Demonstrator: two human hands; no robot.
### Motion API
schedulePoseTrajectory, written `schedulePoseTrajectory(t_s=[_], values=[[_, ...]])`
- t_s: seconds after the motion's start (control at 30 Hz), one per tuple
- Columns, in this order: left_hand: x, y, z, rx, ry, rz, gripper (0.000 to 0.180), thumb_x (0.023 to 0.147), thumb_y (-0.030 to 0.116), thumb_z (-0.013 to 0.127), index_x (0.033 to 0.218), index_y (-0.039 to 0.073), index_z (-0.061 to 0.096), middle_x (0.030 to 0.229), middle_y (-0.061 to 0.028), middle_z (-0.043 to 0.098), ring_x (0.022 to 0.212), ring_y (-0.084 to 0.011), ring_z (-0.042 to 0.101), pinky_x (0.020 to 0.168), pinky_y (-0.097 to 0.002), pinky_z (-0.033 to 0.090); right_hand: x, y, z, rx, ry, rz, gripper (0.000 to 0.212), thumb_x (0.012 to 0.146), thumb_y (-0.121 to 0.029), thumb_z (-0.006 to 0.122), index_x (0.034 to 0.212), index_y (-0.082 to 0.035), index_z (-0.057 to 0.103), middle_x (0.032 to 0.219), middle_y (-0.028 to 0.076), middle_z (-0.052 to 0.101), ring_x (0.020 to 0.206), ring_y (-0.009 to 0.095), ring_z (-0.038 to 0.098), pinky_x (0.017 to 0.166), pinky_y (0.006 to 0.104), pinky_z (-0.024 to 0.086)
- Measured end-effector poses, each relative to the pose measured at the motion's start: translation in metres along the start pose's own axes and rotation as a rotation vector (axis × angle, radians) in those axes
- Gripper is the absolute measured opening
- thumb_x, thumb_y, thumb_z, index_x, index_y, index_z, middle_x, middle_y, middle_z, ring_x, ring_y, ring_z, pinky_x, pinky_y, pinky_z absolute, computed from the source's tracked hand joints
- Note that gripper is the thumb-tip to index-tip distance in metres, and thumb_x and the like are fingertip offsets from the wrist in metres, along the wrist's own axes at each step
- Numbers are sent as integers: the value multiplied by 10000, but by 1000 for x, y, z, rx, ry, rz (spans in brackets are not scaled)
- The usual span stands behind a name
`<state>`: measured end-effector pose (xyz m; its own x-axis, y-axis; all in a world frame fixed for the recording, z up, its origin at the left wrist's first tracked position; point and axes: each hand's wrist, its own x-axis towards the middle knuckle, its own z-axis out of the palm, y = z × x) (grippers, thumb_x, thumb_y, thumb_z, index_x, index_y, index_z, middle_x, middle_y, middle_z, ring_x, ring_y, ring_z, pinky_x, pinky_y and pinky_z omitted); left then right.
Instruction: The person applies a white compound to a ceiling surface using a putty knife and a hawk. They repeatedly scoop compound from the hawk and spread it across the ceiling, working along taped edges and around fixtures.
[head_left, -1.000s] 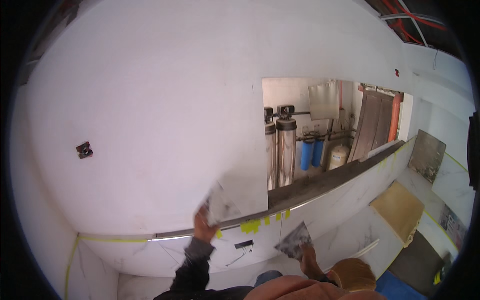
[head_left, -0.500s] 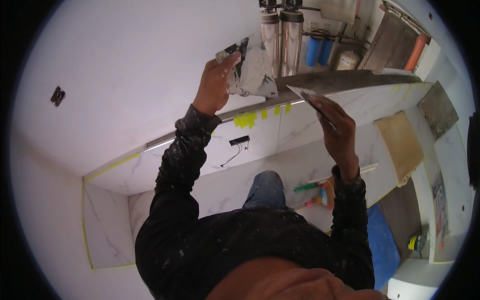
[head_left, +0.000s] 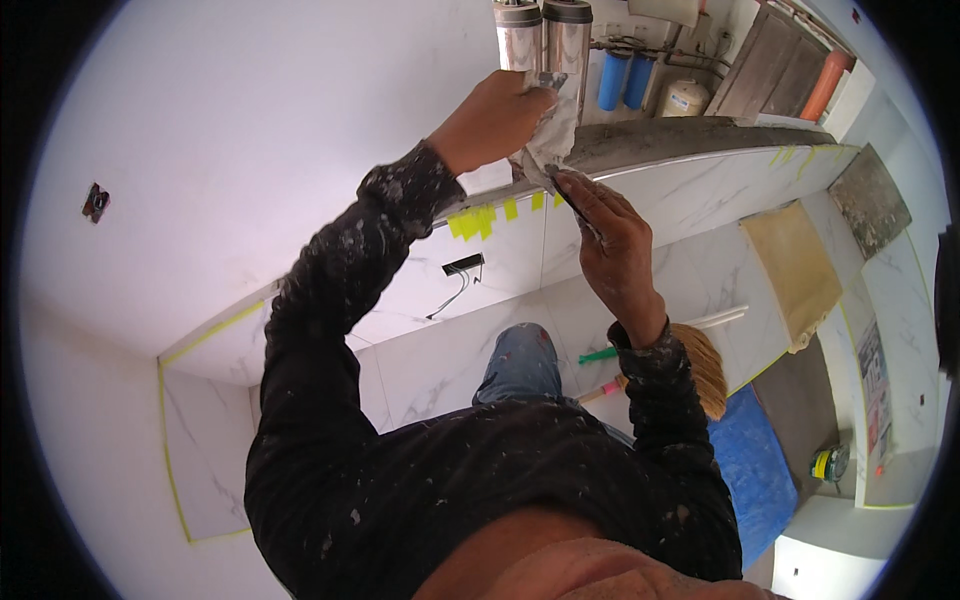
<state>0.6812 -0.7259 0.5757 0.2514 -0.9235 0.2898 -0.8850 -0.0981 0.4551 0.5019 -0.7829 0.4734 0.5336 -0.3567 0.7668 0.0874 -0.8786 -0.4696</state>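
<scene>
My left hand (head_left: pixel 500 115) is closed on the edge of a flat, dark plate smeared with white putty (head_left: pixel 558 130). The plate is tilted and seen nearly edge-on beside the wall ledge. In my right hand (head_left: pixel 622 255) is a putty knife (head_left: pixel 575 200), a thin flat blade pinched between thumb and fingers. Its tip meets the lower edge of the putty on the plate. Most of its handle is hidden by my fingers. Both dark sleeves are spotted with white.
Below is a marble-patterned ledge (head_left: pixel 440 385) with yellow tape (head_left: pixel 475 220) and an outlet box with loose wires (head_left: pixel 463 265). A broom (head_left: pixel 700 370), a tan sheet (head_left: pixel 795 270) and a blue tarp (head_left: pixel 750 480) lie right. Steel filter cylinders (head_left: pixel 567 45) and blue ones (head_left: pixel 613 80) stand behind the ledge.
My left hand has moved right and up, turning the plate from face-on to nearly edge-on. My right hand has moved left, bringing the knife from apart to against the putty.
</scene>
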Motion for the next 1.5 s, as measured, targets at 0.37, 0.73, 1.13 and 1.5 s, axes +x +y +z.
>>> schedulePoseTrajectory(t_s=[0.37, 0.73, 1.13, 1.5], values=[[31, -35, -108, -425, 591, 167, 348, 916, 282, 540, 805, -40, 609, 618, -22, 527, 581, -97, 464, 521, -331, 429, 24, -3, 15, 1609, -106, 839, 299, 851, 32, 545, 1149, 47, 528, 1092, 119, 606, 1034, 212, 585, 936, 369, 482], [-5, -168, -299, -393, 1480, 457, 288, 934, 272, 564, 948, 0, 655, 717, 42, 528, 666, -52, 448, 621, -214, 389, 379, -63, -92, -245, 320, -533, 325, 877, -161, 530, 1189, -100, 596, 864, 208, 638, 736, 322, 594, 727, 355, 481], [4, -152, -285, -453, 1459, 686, 329, 948, 213, 514, 1097, -68, 599, 985, -37, 617, 875, -93, 518, 824, -226, 404, 509, -37, -41, -736, 541, -877, 568, 725, 68, 456, 1251, -117, 564, 1230, 136, 579, 1126, 301, 533, 974, 372, 415], [2, -169, -297, -255, 1479, 617, 306, 945, 215, 527, 1049, -57, 622, 723, 48, 509, 600, -44, 344, 539, -201, 332, 526, -66, -118, -779, 412, -782, 478, 823, -62, 440, 1285, -151, 526, 1184, 167, 592, 1014, 359, 581, 886, 418, 460]])
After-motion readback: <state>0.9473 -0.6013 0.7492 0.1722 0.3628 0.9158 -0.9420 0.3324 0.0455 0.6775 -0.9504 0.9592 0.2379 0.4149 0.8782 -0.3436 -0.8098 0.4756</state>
